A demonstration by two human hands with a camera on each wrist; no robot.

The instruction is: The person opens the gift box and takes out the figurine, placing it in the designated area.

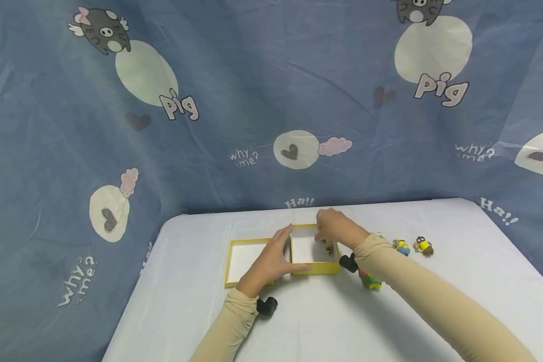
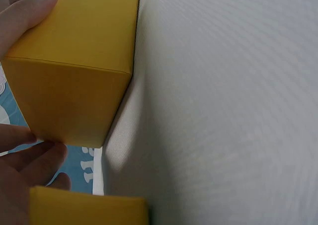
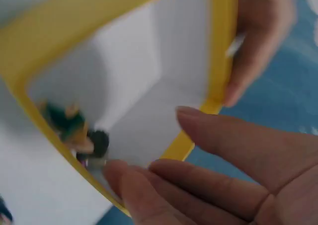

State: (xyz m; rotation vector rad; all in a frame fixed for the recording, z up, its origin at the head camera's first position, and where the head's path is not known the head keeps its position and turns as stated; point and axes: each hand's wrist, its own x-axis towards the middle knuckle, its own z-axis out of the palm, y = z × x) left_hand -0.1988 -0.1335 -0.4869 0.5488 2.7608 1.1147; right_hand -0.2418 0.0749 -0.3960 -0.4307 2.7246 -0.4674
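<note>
A yellow box (image 1: 322, 269) with a white inside stands on the table with its top uncovered. My left hand (image 1: 271, 261) holds it at its left side, thumb along the near wall and fingers at the far corner. In the left wrist view, that thumb presses the yellow wall (image 2: 79, 31). My right hand (image 1: 337, 226) reaches over the box's far right part. In the right wrist view, the fingers of my right hand (image 3: 213, 180) are loosely bent over the rim, with nothing visible between them. A small green-and-tan figurine (image 3: 74, 130) lies inside, close to the fingertips.
A shallow yellow-rimmed lid (image 1: 228, 264) lies left of the box, partly behind my left hand. Right of the box lie a yellow-and-blue figurine (image 1: 401, 247), a yellow-and-brown one (image 1: 424, 246), and a green-and-red toy (image 1: 370, 280) beside my right forearm. A blue patterned cloth (image 1: 235, 191) hangs behind the table.
</note>
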